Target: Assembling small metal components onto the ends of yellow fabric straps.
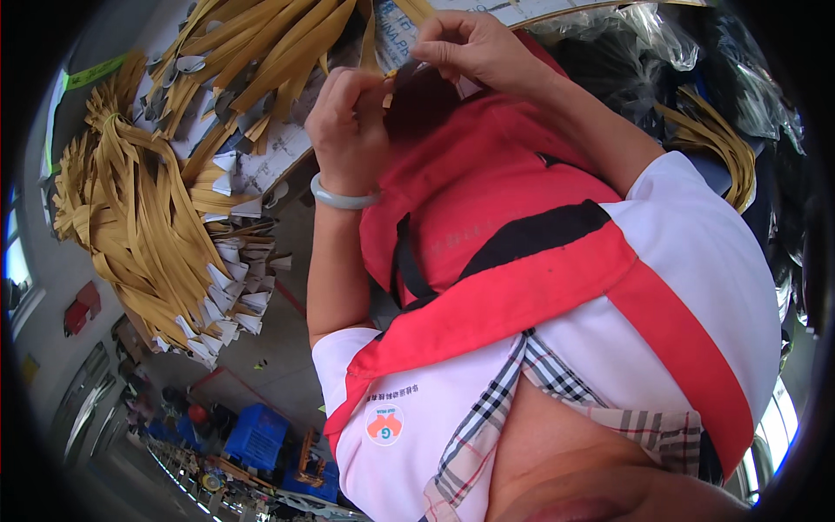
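- Left hand (348, 122): one, fingers curled in, tips closed on the yellow edge of the piece; the outer fingers are folded and partly hidden.
- Right hand (478, 54): one, thumb and forefinger pinched together on the dark side of the piece, other fingers bent behind.
- Piece (405, 73): one, small, dark with a little yellow at its left edge; located between the fingertips of both hands, just beside the table edge; blurred, full outline not clear.
- Bracelet (344, 197): one, pale, ring-shaped, around the left wrist.
- Table (283, 155): pale, marked top, its edge running beyond the left hand.
- Upper straps (287, 52): a heap, gold, flat, some with grey ends; lying on the table, left of the hands.
- Side bundle (143, 209): gold straps, many, gathered near the top, drooping at the table's left end; white tips fanned out at the lower right.
- Right-hand straps (726, 152): a smaller bunch, gold, bent in a curve, near the plastic.
- Plastic (657, 36): clear, crumpled, beyond the right forearm.
- Apron (496, 174): red, with black parts, worn over a white shirt (704, 230).
- Collar (474, 435): plaid.
- Crate (257, 435): blue, in the background at lower left.
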`<state>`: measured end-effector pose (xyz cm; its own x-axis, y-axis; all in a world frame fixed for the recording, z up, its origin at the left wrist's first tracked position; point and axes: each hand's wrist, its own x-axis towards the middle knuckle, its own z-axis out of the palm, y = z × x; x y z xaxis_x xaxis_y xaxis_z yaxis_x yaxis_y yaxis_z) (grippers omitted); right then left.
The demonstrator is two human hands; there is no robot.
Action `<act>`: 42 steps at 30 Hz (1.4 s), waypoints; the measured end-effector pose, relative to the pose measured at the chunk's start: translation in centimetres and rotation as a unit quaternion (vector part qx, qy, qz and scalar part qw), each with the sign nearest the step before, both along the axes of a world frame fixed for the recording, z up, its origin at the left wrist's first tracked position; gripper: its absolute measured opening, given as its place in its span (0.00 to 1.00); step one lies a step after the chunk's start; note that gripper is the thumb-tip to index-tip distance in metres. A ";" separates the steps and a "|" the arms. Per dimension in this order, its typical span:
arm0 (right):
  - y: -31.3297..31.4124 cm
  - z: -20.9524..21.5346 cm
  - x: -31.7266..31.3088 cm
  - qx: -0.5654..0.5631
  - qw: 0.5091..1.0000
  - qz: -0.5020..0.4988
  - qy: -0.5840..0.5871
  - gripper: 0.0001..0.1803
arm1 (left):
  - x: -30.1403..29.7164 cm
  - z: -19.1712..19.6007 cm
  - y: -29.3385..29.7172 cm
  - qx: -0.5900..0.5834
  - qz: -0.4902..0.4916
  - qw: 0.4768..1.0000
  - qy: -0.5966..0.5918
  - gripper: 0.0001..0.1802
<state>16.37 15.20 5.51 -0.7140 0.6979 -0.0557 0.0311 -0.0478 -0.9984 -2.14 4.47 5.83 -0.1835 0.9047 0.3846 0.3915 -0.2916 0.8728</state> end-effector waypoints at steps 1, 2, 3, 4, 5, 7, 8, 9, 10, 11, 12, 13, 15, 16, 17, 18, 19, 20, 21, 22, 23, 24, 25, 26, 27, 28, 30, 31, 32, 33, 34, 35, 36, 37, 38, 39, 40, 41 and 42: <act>0.4 0.1 0.4 -0.018 1.000 -0.015 -0.018 0.12 | -0.7 0.9 -0.4 0.018 0.029 0.999 -0.005 0.04; 1.0 1.1 0.9 -0.060 0.993 -0.085 -0.060 0.09 | -2.3 2.0 -1.0 0.037 0.103 0.992 -0.064 0.03; 3.2 -1.0 3.1 -0.050 0.984 -0.123 -0.119 0.08 | -4.3 2.8 -1.2 0.058 0.167 0.976 -0.124 0.02; 3.9 -2.6 5.2 0.005 0.987 -0.115 -0.116 0.10 | -8.0 2.7 -1.8 0.052 0.216 0.970 -0.093 0.01; 4.0 -3.7 6.5 0.059 0.987 -0.098 -0.111 0.12 | -11.0 2.3 -2.8 0.047 0.272 0.959 -0.060 0.02; 2.8 -4.6 8.1 0.112 0.976 -0.046 -0.184 0.12 | -12.1 1.8 -3.7 0.042 0.329 0.941 -0.062 0.03; 1.8 -4.9 8.5 0.162 0.954 0.002 -0.252 0.12 | -12.2 1.6 -3.8 0.037 0.380 0.922 -0.062 0.04; 0.6 -5.2 8.1 0.206 0.939 0.006 -0.274 0.14 | -11.4 1.3 -3.8 0.035 0.378 0.923 -0.063 0.04; 0.1 -5.2 7.5 0.197 0.919 0.003 -0.341 0.16 | -10.0 0.8 -3.9 0.017 0.323 0.944 -0.059 0.05; -0.2 -5.1 6.9 0.188 0.894 -0.001 -0.407 0.18 | -8.0 0.5 -3.8 0.000 0.268 0.962 -0.057 0.05; -0.6 -5.8 6.3 0.182 0.926 -0.040 -0.329 0.17 | -5.8 0.0 -3.4 -0.006 0.199 0.980 -0.004 0.05; -0.3 -6.5 6.1 0.185 0.925 -0.040 -0.330 0.17 | -3.3 -0.7 -2.5 -0.012 0.126 0.991 0.047 0.05; 1.0 -7.7 6.0 -0.021 0.973 0.048 -0.226 0.15 | 1.5 -1.3 -0.9 -0.031 -0.022 0.993 0.108 0.09; 1.1 -7.0 5.5 -0.016 0.974 0.093 -0.206 0.13 | 2.8 -2.1 -0.6 0.005 -0.051 0.988 0.147 0.14; 1.1 -6.3 5.4 -0.015 0.974 0.095 -0.206 0.13 | 3.9 -2.4 -0.1 0.031 -0.070 0.979 0.190 0.17; 1.0 -5.5 5.3 -0.111 0.977 0.097 -0.155 0.13 | 4.4 -2.5 0.1 0.036 -0.081 0.969 0.229 0.17; 1.1 -4.8 5.3 -0.205 0.969 0.097 -0.103 0.13 | 4.7 -2.4 0.2 0.041 -0.093 0.958 0.269 0.17; 1.4 -4.6 5.5 -0.204 0.968 0.113 -0.090 0.12 | 4.8 -2.3 0.4 0.043 -0.094 0.958 0.267 0.17; 1.3 -4.3 5.5 -0.203 0.969 0.112 -0.090 0.12 | 4.7 -2.2 0.6 0.049 -0.113 0.957 0.264 0.15; 1.0 -3.9 5.4 -0.208 0.968 0.112 -0.084 0.12 | 4.7 -2.1 0.8 0.055 -0.131 0.955 0.261 0.13; 0.6 -3.7 5.2 -0.216 0.967 0.111 -0.075 0.12 | 4.5 -2.0 1.0 0.054 -0.134 0.954 0.262 0.13; 0.6 -3.6 5.1 -0.217 0.967 0.109 -0.073 0.12 | 4.3 -1.9 1.1 0.043 -0.145 0.956 0.251 0.11; 0.5 -3.6 5.0 -0.224 0.967 0.105 -0.065 0.12 | 4.0 -1.8 1.3 0.033 -0.155 0.958 0.239 0.09; 0.4 -3.4 4.7 -0.233 0.966 0.100 -0.057 0.13 | 3.6 -1.7 1.3 0.031 -0.157 0.957 0.241 0.09; 0.1 -3.0 4.4 -0.234 0.966 0.100 -0.054 0.13 | 3.1 -1.6 1.3 0.024 -0.154 0.967 0.202 0.08; -0.5 -2.4 4.0 -0.180 0.980 0.074 -0.033 0.13 | 2.6 -1.4 1.4 0.017 -0.151 0.975 0.163 0.07; -1.1 -1.1 3.2 -0.093 0.994 0.055 0.032 0.12 | 1.7 -1.0 1.6 0.002 -0.140 0.985 0.098 0.07; -0.9 -1.1 2.8 -0.091 0.994 0.054 0.033 0.12 | 1.4 -0.9 1.7 -0.013 -0.127 0.991 0.032 0.06; -0.8 -1.0 2.6 -0.060 0.993 0.075 0.067 0.12 | 1.4 -0.7 1.5 -0.033 -0.139 0.988 -0.056 0.06; -0.7 -0.9 2.4 -0.027 0.990 0.096 0.100 0.12 | 1.3 -0.8 1.5 -0.030 -0.140 0.988 -0.055 0.06; -0.4 -0.6 2.2 -0.029 0.988 0.113 0.101 0.12 | 1.1 -0.9 1.5 -0.055 -0.158 0.975 -0.143 0.07; 0.1 -0.4 2.2 -0.031 0.988 0.114 0.102 0.12 | 0.9 -1.0 1.6 -0.086 -0.172 0.954 -0.231 0.07; 0.7 -0.1 2.1 -0.024 0.987 0.143 0.070 0.10 | 0.6 -1.0 1.6 -0.087 -0.171 0.954 -0.231 0.07; 1.2 0.2 2.1 -0.018 0.984 0.171 0.037 0.08 | 0.4 -0.9 1.6 -0.103 -0.167 0.941 -0.276 0.06; 1.2 0.8 1.9 -0.016 0.984 0.172 0.037 0.08 | 0.2 -0.8 1.4 -0.116 -0.163 0.927 -0.319 0.05; 1.2 1.3 1.6 0.013 0.984 0.176 0.008 0.07 | 0.2 -1.0 1.3 -0.115 -0.162 0.927 -0.319 0.05; 1.1 1.5 1.2 0.041 0.983 0.180 -0.022 0.06 | 0.1 -1.4 1.2 -0.111 -0.159 0.925 -0.327 0.05; 1.1 1.5 0.9 0.043 0.983 0.179 -0.022 0.06 | 0.1 -1.5 1.3 -0.106 -0.157 0.923 -0.335 0.04; 1.2 1.3 0.7 0.077 0.983 0.169 0.016 0.04 | 0.0 -1.5 1.4 -0.105 -0.158 0.923 -0.335 0.04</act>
<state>17.03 16.39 6.82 -0.9058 0.4196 0.0584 -0.0126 0.1112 -0.9937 -2.15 5.88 4.34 -0.0310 0.9953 0.0912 -0.3319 -0.0963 0.9384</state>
